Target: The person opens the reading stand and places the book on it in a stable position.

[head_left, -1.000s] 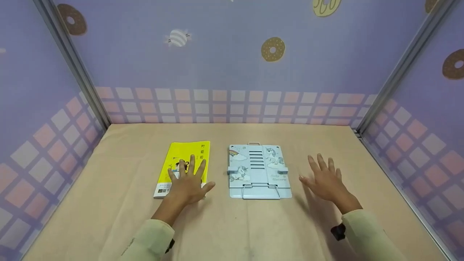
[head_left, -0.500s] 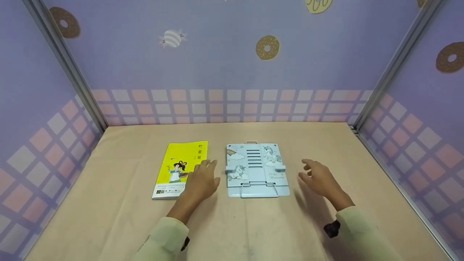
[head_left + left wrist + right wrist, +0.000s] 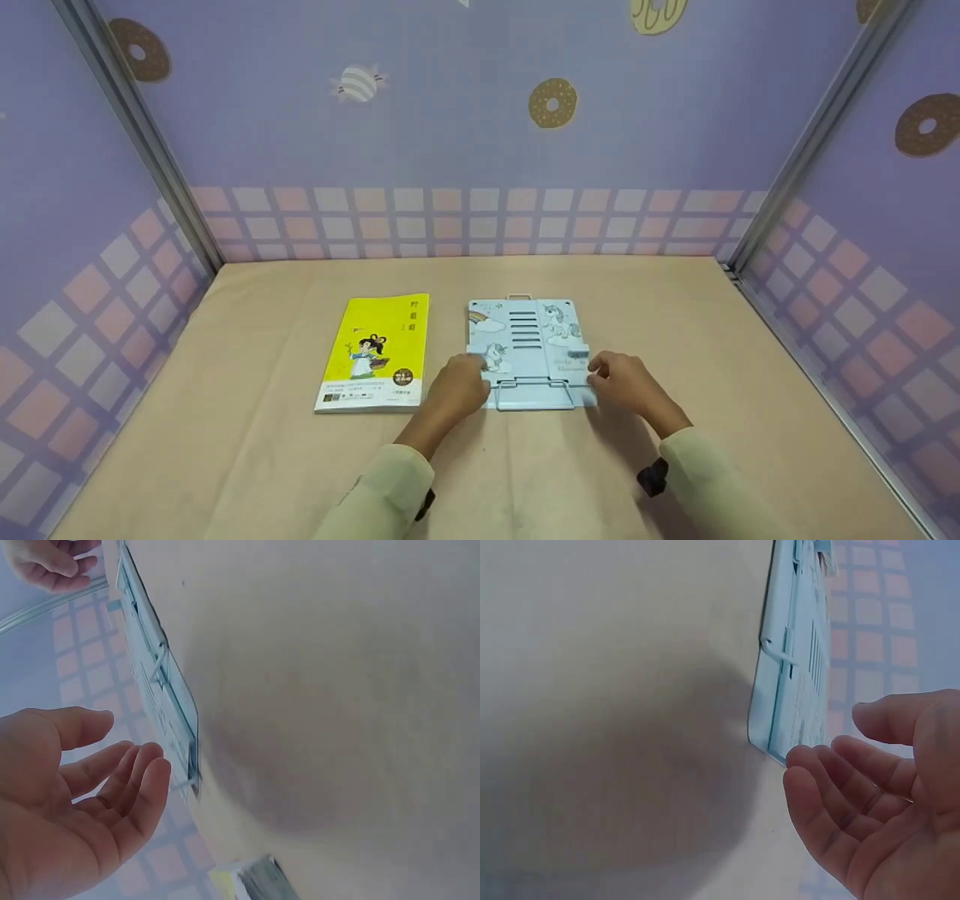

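Observation:
A light-blue folding book stand (image 3: 529,364) with unicorn drawings lies flat on the cloth-covered table. At its left front corner is my left hand (image 3: 459,390), fingers loosely bent and thumb apart from them. In the left wrist view that hand (image 3: 82,795) has nothing between thumb and fingers, its fingertips close to the stand's edge (image 3: 191,724). My right hand (image 3: 626,382) is at the opposite side, fingertips right by the stand's right edge. The right wrist view shows the same hand (image 3: 877,795) with relaxed, curved fingers and a gap below the thumb.
A yellow book (image 3: 375,337) with a white lower band lies left of the stand, close to my left forearm. Purple patterned walls (image 3: 465,135) enclose the table (image 3: 262,337) at the back and both sides.
Both hands have come inward to the stand's two sides. The left hand has left its place over the yellow book, and the spread fingers of both hands have bent. Stand and book stay put.

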